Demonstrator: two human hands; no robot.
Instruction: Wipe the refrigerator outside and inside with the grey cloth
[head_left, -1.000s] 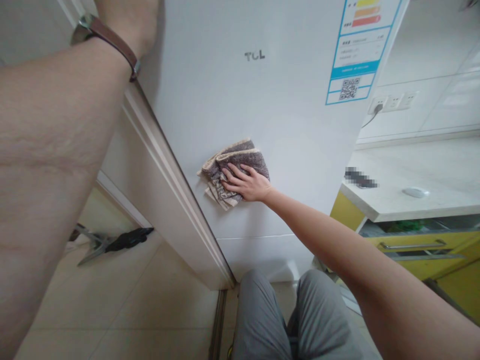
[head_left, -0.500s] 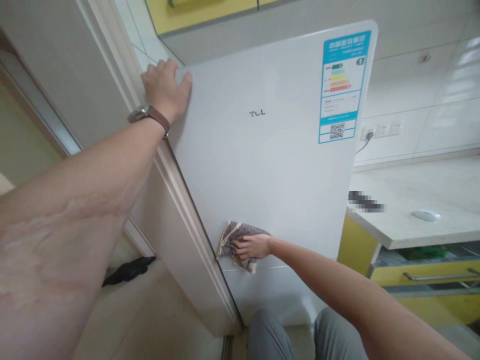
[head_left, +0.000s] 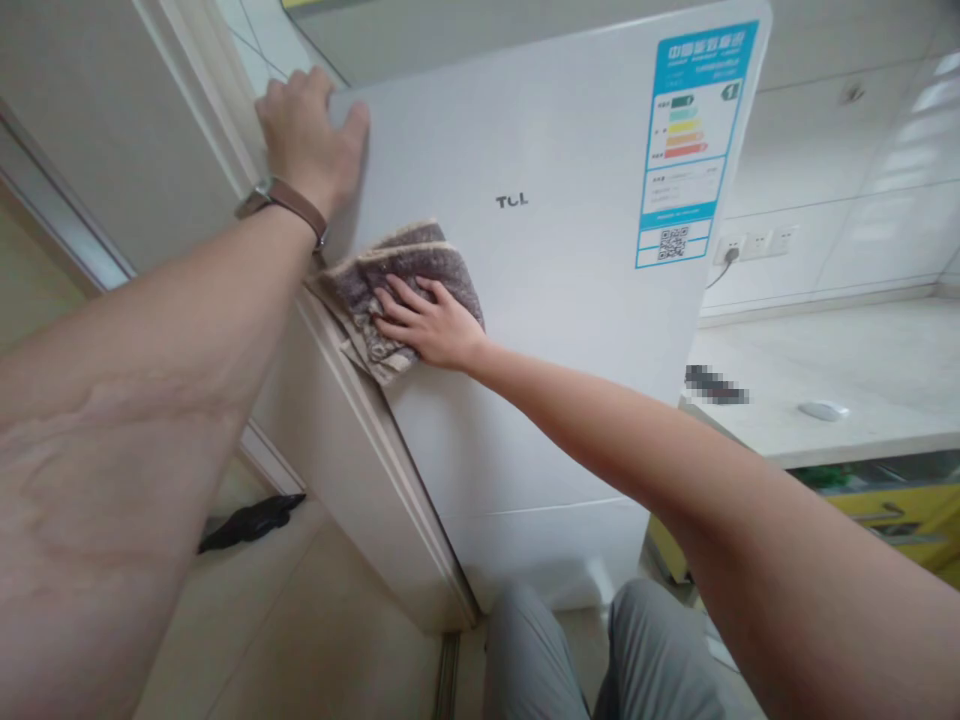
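Note:
A white refrigerator point(head_left: 555, 340) with a TCL logo stands in front of me. My left hand point(head_left: 315, 135) grips its upper left corner, the thumb on the front and the fingers bent over the edge. Just below that hand, a folded brown patterned cloth point(head_left: 450, 270) with a pale border lies against the refrigerator's front, its left part reaching the side edge. My right hand point(head_left: 431, 325) presses the cloth to the surface, fingers spread across it. A blue and white energy label point(head_left: 679, 185) is stuck at the upper right of the front.
A pale door frame point(head_left: 367, 420) runs close along the refrigerator's left side. To the right is a white countertop point(head_left: 772, 350) with a white oval object point(head_left: 823, 410) and a blurred-out item. A plug sits in the wall socket point(head_left: 731, 250). Something black point(head_left: 255, 522) lies on the floor at left.
My right hand and the cloth have moved from low on the front up and left, near my left hand. The cloth looks more spread out. The view has shifted slightly.

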